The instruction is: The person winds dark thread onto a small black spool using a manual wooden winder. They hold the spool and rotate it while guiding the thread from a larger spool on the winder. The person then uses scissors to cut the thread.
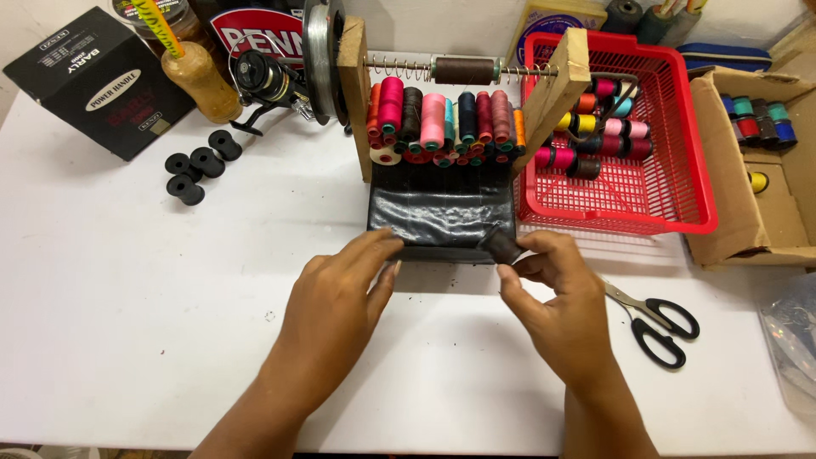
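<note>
My right hand point(557, 297) pinches a small dark thread spool point(501, 246) between thumb and fingers, at the front right corner of a black base block point(442, 217). My left hand point(340, 293) rests with spread fingertips on the front left edge of that base and holds nothing. The base carries a wooden winding rig point(355, 93) with a spring rod and a brown spool point(463, 70) on it. Several coloured thread spools point(442, 123) are stacked between the rig's wooden uprights.
A red plastic basket point(671, 183) with more spools stands to the right, a cardboard box point(739, 195) of spools beyond it. Black-handled scissors point(659, 321) lie by my right hand. Three empty black bobbins point(200, 166), a black box point(93, 81), a fishing reel point(268, 85) and a jar point(202, 81) sit at the back left.
</note>
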